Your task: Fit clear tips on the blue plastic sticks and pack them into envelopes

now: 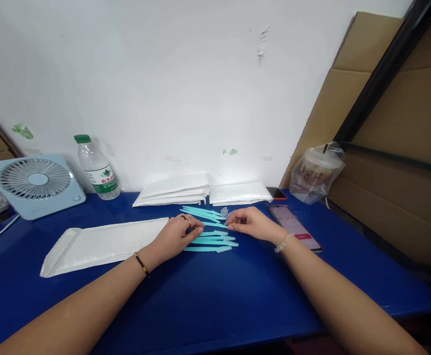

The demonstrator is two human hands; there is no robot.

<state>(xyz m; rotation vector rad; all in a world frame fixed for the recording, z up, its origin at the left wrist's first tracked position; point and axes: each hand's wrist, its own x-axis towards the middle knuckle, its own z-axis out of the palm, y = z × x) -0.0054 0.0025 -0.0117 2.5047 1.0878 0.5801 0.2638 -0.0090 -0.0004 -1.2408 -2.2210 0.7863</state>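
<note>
Several thin turquoise blades with pale tips (215, 241) lie side by side on the blue table (215, 296), pointing right. My left hand (176, 235) rests over their left ends, its fingers bent and close to them; whether it grips one is hidden. The right hand (250, 223) has thumb and forefinger pinched at the tip of one turquoise blade (213, 224). Behind that, more turquoise blades (200, 212) lie in a loose bunch, with small clear caps (224, 212) at their right end. A white padded envelope (104, 241) lies flat, partly behind my left hand.
White padded packets (174, 190) and another pile (239, 193) lie against the wall. A blue fan (34, 182) and water bottle (99, 170) stand at left. At right are a lit phone (297, 229), a dark phone (277, 194) and a bagged cup (313, 175).
</note>
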